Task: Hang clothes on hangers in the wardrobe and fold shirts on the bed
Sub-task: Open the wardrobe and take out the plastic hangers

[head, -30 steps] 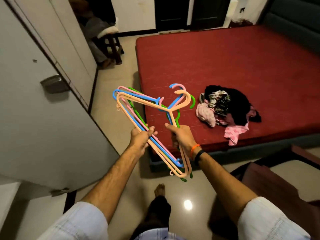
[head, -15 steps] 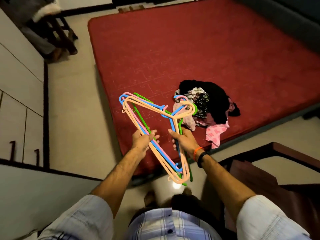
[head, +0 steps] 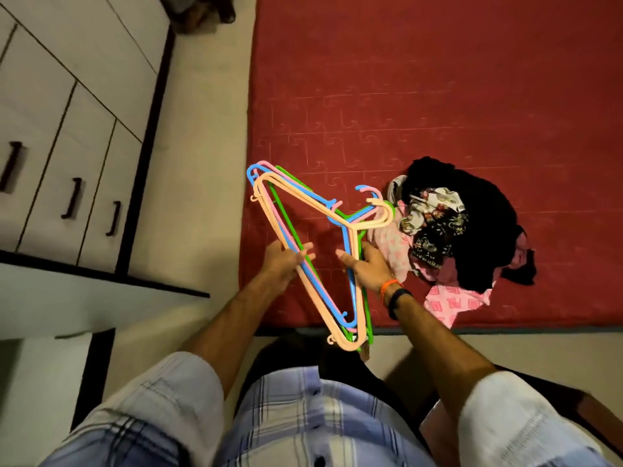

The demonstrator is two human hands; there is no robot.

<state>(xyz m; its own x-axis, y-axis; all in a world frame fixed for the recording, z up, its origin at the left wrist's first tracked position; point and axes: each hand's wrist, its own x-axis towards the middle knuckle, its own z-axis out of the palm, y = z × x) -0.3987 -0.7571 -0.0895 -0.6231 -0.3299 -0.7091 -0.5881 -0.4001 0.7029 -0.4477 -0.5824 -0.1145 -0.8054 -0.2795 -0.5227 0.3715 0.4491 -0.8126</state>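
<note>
1. Since the earlier frame the view has tipped down; the bed (head: 438,96) now fills the upper right, the wardrobe (head: 67,129) the left
2. Clothes (head: 451,230) lie heaped on the bed, just right of the right hand (head: 369,264)
3. Hangers (head: 323,251), peach, blue, pink and green, are stacked between both hands, hooks toward the clothes, long bar running upper left to lower right
4. Left hand (head: 285,261) grips the bar; right hand grips the side arm

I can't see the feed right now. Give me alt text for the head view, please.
Both hands hold a bunch of plastic hangers over the near edge of a red bed: the left hand grips one side, the right hand the other. A pile of clothes lies on the bed just right of them; white wardrobe doors stand at left.
</note>
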